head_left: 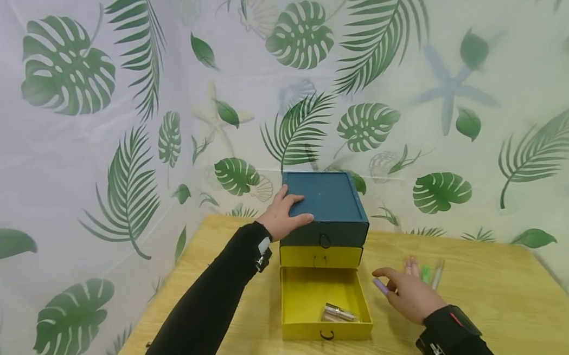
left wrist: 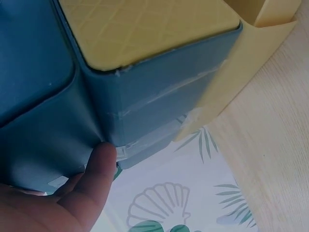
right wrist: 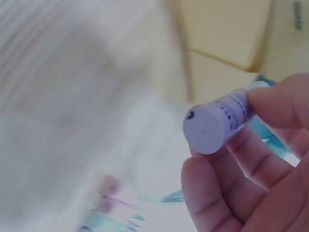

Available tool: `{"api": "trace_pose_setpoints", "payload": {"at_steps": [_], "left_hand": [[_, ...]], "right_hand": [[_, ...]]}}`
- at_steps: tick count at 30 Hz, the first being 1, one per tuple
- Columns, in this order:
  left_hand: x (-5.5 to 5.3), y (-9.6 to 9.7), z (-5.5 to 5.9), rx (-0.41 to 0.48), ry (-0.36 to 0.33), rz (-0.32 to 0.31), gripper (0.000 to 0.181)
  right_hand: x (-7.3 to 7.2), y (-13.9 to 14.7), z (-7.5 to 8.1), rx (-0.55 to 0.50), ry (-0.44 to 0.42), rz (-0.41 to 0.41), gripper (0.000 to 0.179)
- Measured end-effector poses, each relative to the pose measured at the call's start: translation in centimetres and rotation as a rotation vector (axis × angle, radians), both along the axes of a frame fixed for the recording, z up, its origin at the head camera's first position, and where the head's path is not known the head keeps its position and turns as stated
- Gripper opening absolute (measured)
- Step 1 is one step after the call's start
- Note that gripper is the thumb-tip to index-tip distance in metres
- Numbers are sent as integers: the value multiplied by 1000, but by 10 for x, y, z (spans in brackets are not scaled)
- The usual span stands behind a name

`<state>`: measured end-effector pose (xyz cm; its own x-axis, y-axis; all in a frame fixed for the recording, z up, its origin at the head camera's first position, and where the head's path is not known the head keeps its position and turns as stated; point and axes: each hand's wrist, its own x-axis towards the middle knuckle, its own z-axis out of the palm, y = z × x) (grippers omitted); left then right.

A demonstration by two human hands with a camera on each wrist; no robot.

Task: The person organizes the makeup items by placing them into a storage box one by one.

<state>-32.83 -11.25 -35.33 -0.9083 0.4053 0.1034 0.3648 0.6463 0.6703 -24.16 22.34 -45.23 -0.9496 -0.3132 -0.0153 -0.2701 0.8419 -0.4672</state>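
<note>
In the head view my left hand [head_left: 281, 217] rests on the left edge of the dark blue top box [head_left: 322, 197], fingers spread over its lid. The left wrist view shows the thumb [left wrist: 99, 166] against the blue side. My right hand [head_left: 409, 293] pinches a lavender lip balm tube [right wrist: 212, 121] between thumb and fingers, to the right of the pulled-out yellow drawer [head_left: 303, 296]. Printed text runs along the tube's side. Inside that drawer, near its front right corner, lie a silver lipstick-like tube [head_left: 339, 311] and a pale item partly beneath it.
Another yellow drawer [head_left: 299, 257] sits between the blue box and the open one. Beyond my right hand, pink tubes [head_left: 411, 266], a green item [head_left: 425, 273] and a slim silver pen-like item [head_left: 437, 274] lie on the wooden table [head_left: 507, 294]. A leaf-patterned cloth [head_left: 386, 166] hangs behind.
</note>
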Motion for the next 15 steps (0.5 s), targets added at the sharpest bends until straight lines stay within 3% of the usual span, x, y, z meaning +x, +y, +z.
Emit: {"api": "trace_pose_setpoints", "payload": {"at_steps": [3,8,11,15], "left_hand": [[3,-1,-1,17,-22,3,68],[2,0,1,22,-18,11,68],[2,1,2,14,-5,19,68],[2,2,0,9,-3,22,69]], "right_hand": [[7,-13,12,-16,17,25,39],[12,-42,21,-17,137,141,38],[11,-60,15,7,208,196,34],[7,-76,0,54,239,210,28]]}}
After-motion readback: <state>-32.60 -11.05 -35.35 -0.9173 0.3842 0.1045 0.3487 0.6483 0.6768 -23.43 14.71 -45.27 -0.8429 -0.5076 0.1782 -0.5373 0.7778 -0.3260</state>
